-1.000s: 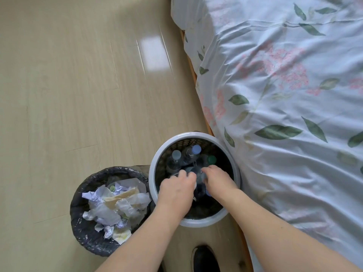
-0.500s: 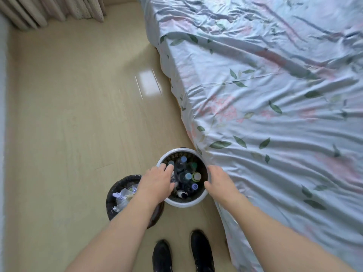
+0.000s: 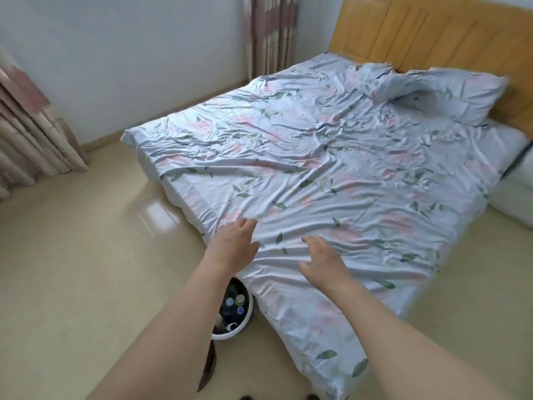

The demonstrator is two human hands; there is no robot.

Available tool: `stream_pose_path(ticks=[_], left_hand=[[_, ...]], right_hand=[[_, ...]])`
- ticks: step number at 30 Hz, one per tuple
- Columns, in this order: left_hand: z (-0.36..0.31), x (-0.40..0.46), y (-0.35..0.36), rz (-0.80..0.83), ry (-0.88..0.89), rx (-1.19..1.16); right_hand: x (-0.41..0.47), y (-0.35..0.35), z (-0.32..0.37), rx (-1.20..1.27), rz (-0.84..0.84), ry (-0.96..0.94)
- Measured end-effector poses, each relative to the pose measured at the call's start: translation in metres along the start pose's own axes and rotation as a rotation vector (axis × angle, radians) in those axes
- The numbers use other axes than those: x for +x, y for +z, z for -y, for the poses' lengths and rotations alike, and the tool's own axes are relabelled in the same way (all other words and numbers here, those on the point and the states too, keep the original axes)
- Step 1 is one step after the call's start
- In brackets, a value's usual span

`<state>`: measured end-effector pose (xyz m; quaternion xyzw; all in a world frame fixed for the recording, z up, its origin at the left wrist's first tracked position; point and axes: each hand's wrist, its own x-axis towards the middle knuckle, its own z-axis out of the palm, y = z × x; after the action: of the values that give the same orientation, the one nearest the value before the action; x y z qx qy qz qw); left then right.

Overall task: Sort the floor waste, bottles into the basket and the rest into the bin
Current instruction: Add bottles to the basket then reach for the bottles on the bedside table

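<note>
The white-rimmed basket [image 3: 248, 313] stands on the floor against the bed's near edge, partly hidden under my left forearm. Several bottles [image 3: 235, 303] stand upright inside it, caps showing. A dark sliver of the bin [image 3: 208, 368] peeks out beside my left forearm; its contents are hidden. My left hand [image 3: 233, 246] is raised over the edge of the bed, fingers loose and spread, holding nothing. To its right, my right hand [image 3: 323, 262] hovers above the sheet, fingers relaxed and empty. Both hands are well above the basket.
A bed with a floral sheet [image 3: 331, 174] fills the middle and right, with a pillow [image 3: 438, 90] and orange headboard [image 3: 432, 33] at the far end. Curtains [image 3: 26, 134] hang at the left wall. Glossy beige floor [image 3: 72, 255] spreads to the left.
Both hands have lifted off the basket and risen over the bed's edge. The view has swung up from the floor to take in the whole bed and room.
</note>
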<state>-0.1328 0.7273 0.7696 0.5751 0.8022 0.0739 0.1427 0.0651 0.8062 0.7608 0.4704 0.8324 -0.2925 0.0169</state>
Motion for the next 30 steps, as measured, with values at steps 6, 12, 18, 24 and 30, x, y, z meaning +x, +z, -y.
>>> stream_pose_path(ticks=[6, 12, 18, 24, 30], left_hand=[[-0.156, 0.043, -0.030, -0.041, 0.182, 0.068], [-0.372, 0.098, -0.021, -0.104, 0.378, 0.071], [-0.594, 0.135, -0.018, -0.095, 0.601, 0.080], [-0.708, 0.187, -0.014, -0.077, 0.680, 0.107], [-0.778, 0.288, 0.004, -0.059, 0.706, 0.098]], right_hand=[[-0.040, -0.116, -0.107, 0.099, -0.162, 0.095], [-0.100, -0.243, -0.271, 0.096, -0.306, 0.222], [-0.164, -0.361, -0.414, 0.066, -0.471, 0.344], [-0.166, -0.435, -0.494, 0.093, -0.548, 0.400], [-0.106, -0.490, -0.566, 0.135, -0.543, 0.417]])
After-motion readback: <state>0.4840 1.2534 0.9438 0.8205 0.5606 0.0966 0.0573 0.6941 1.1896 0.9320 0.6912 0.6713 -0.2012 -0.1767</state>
